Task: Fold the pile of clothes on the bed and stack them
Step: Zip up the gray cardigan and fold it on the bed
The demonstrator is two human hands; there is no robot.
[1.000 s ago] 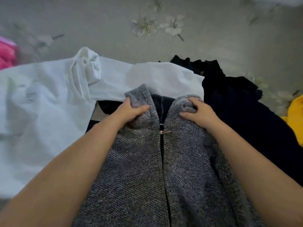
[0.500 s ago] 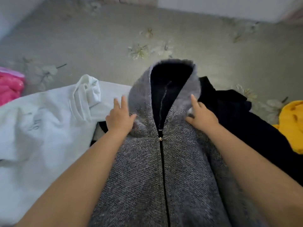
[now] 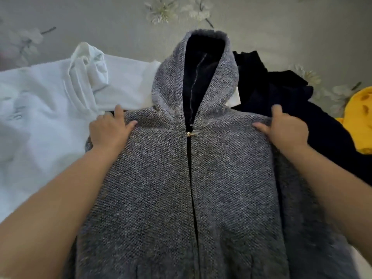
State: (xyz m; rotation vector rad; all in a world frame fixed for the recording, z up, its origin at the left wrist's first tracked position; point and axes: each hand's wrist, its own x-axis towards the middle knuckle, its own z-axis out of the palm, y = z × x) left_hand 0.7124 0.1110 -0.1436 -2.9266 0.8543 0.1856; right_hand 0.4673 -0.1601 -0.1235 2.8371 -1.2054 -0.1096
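Observation:
A grey knitted zip hoodie (image 3: 157, 188) lies front-up on the bed, zipped to the neck, its dark-lined hood (image 3: 201, 63) spread flat and pointing away from me. My left hand (image 3: 108, 129) rests flat on its left shoulder with the fingers straight. On the hoodie's right shoulder lies my right hand (image 3: 285, 129), fingers extended over the edge toward the dark clothing. Both hands press the fabric and grip nothing.
A white garment (image 3: 40, 109) lies spread to the left, partly under the hoodie. A dark navy garment (image 3: 281, 93) lies to the right, with a yellow garment (image 3: 360, 121) beyond it at the right edge. The grey flowered bedspread (image 3: 100, 23) stretches beyond.
The hood has been flipped out flat from its bunched state. Both hands let go of the hood edges and slid outward from the collar to the shoulders.

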